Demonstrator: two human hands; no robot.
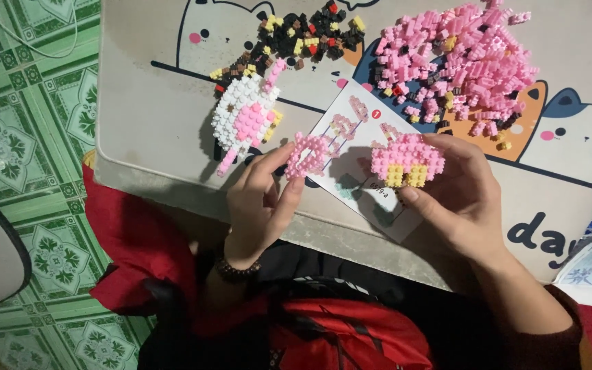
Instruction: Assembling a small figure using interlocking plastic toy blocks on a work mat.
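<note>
- The left hand (262,195) pinches a small pink ring-shaped block piece (307,154) between thumb and fingertips, held just above the near edge of the table (145,103).
- The right hand (457,199) is closed around a pink block piece with yellow feet (405,161), thumb below and fingers over its far side; it hangs above the instruction sheet (368,188), near the ring piece but apart from it.
- Both pieces look light and rigid, built from tiny press-fit bricks, so I judge them brittle at the joints: a squeeze across a thin part could pop bricks loose.
- The ring piece is best held by its outer rim, as it is now, not across the open middle.
- The yellow-footed piece is wider than tall; its long axis runs left to right across the view, the yellow feet pointing toward the person.
- The ring piece is tilted, its long axis running from lower left to upper right.
- A finished white and pink block figure (244,116) lies on the table beyond the left hand, long axis running away from the person.
- A dark mixed brick pile (303,34) and a pink brick pile (460,62) lie farther back.
</note>
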